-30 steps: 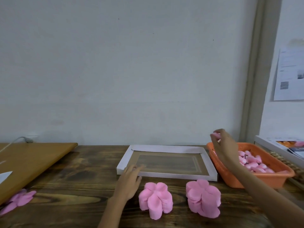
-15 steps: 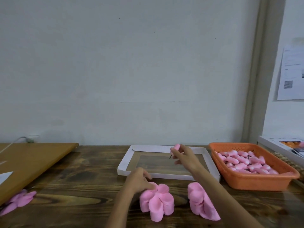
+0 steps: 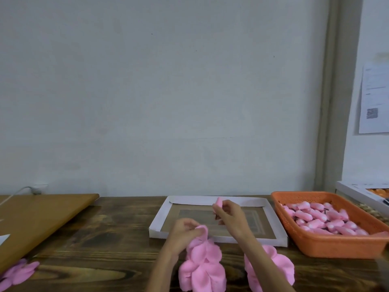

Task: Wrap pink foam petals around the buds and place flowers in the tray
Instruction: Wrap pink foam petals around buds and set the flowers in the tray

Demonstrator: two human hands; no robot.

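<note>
My right hand (image 3: 229,216) pinches a pink foam bud (image 3: 219,201) by its dark stem, over the white cardboard tray (image 3: 162,213). My left hand (image 3: 183,230) pinches the top sheet of a stack of pink foam petals (image 3: 203,268) and lifts its edge at the tray's front rim. A second petal stack (image 3: 273,264) lies to the right, partly hidden by my right forearm. The tray's floor shows no flowers.
An orange basket (image 3: 320,245) with several pink buds stands right of the tray. A light wooden board (image 3: 37,213) lies at the left, with loose pink petals (image 3: 19,272) near its front corner. Boxes sit at the far right edge, a wall behind.
My right hand carried a bud from the orange basket leftward to over the tray. My left hand moved from the tray's front rim onto the petal stack and lifted a petal sheet.
</note>
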